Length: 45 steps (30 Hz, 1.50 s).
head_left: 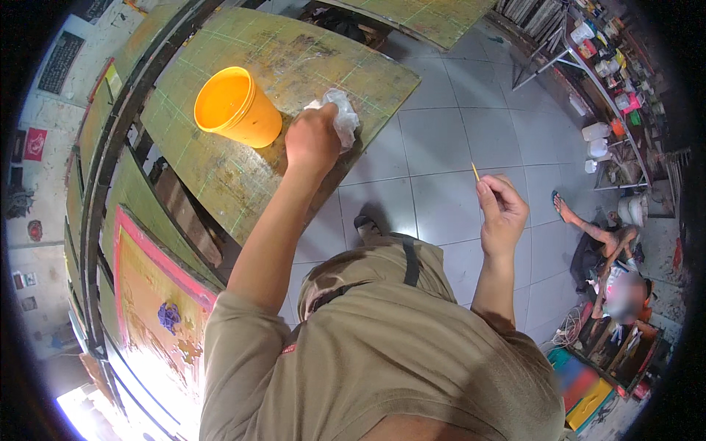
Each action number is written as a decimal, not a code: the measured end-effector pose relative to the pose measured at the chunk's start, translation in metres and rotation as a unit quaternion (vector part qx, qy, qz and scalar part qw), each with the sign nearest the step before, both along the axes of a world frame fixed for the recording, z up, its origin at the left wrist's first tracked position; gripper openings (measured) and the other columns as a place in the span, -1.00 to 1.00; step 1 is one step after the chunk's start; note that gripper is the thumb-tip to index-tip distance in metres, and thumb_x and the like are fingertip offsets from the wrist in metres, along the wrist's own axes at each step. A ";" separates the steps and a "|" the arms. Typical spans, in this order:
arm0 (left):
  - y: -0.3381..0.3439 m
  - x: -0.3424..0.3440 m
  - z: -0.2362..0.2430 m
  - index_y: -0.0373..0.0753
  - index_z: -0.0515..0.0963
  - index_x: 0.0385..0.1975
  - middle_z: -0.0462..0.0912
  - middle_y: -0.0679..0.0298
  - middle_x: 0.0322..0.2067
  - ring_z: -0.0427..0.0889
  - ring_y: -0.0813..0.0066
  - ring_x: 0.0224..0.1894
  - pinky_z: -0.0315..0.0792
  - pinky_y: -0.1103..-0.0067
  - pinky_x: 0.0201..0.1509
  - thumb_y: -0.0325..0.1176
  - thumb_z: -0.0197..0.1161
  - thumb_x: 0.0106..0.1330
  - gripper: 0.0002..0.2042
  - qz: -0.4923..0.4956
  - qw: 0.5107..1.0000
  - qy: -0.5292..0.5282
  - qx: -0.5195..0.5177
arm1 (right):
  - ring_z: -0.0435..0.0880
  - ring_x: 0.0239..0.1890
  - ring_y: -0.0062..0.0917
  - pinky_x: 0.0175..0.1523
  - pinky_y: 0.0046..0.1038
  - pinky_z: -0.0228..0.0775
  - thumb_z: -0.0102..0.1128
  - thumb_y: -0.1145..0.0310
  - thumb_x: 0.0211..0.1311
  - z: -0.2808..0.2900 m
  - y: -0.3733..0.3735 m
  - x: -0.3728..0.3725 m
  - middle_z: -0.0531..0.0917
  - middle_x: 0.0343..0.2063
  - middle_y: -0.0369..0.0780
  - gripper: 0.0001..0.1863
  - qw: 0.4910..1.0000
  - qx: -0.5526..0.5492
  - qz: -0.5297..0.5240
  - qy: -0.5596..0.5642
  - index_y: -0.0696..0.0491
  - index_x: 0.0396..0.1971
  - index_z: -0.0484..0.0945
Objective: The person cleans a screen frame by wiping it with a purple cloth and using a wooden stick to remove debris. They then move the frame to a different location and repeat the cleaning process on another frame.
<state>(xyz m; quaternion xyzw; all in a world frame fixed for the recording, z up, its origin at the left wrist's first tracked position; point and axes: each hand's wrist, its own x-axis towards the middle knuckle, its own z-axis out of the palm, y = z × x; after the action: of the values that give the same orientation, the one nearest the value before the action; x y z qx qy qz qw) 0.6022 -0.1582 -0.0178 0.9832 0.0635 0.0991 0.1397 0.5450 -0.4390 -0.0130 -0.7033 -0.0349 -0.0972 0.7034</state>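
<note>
Pinches thin stick [475, 171] in right grip [503, 214], likely for control; clutches whitish wad [346, 120] in closed left grip [312, 140] near yellow bucket [257, 116].

White glare washes out the lower left, spilling over the flat, yellow-brown panel with a pink edge [140, 283]. Even, cool light lies on the square, glossy grey floor tiles [445, 202], with soft reflections. A dark shadow falls across the right of the khaki fabric shirt [368, 360]. The thin, straight yellow stick [475, 172] looks reasonably sharp. Fisheye distortion bows the long, dark beam [95, 176] near the blackened rim; at right, a round patch is blurred
</note>
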 end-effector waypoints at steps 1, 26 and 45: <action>0.001 -0.001 0.002 -0.15 0.53 -0.27 0.59 0.01 -0.42 0.58 0.02 -0.28 0.45 0.26 -0.22 -0.47 0.09 0.11 -0.81 -0.012 1.000 0.002 -0.029 | 0.48 -0.40 -0.68 -0.32 -0.68 0.31 0.22 0.60 0.13 -0.003 -0.001 -0.001 0.55 -0.41 -0.28 -0.92 1.000 0.006 -0.004 0.011 0.25 -0.36 0.58; 0.027 -0.083 0.019 -0.37 0.55 -0.34 0.60 0.34 -0.49 0.51 0.69 -0.47 0.39 0.72 -0.38 -0.41 0.19 0.25 -0.86 0.276 0.745 -0.267 -0.546 | 0.48 -0.61 -0.51 -0.55 -0.54 0.26 0.25 0.57 -0.01 0.011 0.162 0.016 0.53 -0.57 -0.23 -0.92 0.934 -0.151 0.236 -0.222 0.12 -0.46 0.58; 0.030 -0.112 0.025 -0.30 0.55 -0.24 0.60 0.32 -0.35 0.53 0.63 -0.37 0.30 0.73 -0.32 -0.36 0.18 0.28 -0.84 0.235 0.672 -0.280 -0.644 | 0.56 -0.29 -0.30 -0.15 -0.37 0.33 0.22 0.55 -0.02 0.027 0.139 0.071 0.60 -0.40 -0.22 -0.93 0.941 -0.137 0.202 -0.233 0.10 -0.47 0.57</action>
<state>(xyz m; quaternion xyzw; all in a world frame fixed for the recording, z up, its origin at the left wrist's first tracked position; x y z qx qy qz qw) 0.4905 -0.1286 0.0069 0.5277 0.2982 0.3342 0.7217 0.6155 -0.3001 0.0144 -0.7285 -0.3521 -0.1081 0.5776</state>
